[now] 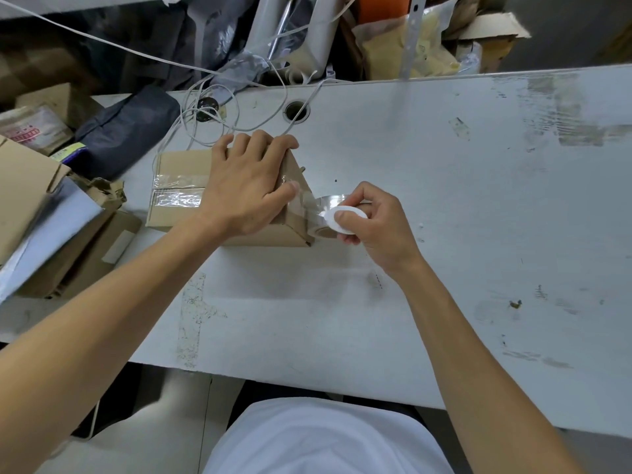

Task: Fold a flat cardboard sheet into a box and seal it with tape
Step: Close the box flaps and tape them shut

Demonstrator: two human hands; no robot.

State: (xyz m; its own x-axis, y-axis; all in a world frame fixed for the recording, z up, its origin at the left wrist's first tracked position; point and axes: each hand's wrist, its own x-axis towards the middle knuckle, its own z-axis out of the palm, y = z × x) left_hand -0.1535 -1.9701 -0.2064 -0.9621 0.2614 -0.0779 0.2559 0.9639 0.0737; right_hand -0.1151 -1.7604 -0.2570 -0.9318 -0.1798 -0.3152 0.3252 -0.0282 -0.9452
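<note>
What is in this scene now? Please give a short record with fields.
box: closed, on the table, clear tape along its top seam
left hand: pressing flat on the box, thumb on the tape
right hand: gripping the tape roll at the box's right end
tape: runs from roll onto box
left of box: more cardboard

The pale, scuffed tabletop (pixel 478 217) lies bare across the right half and lower centre of the frame. At left, stacked brown cardboard pieces (pixel 51 213) crowd the edge, while tangled white cables (pixel 205 111) cross the upper left beside a round cable hole (pixel 296 111).
</note>
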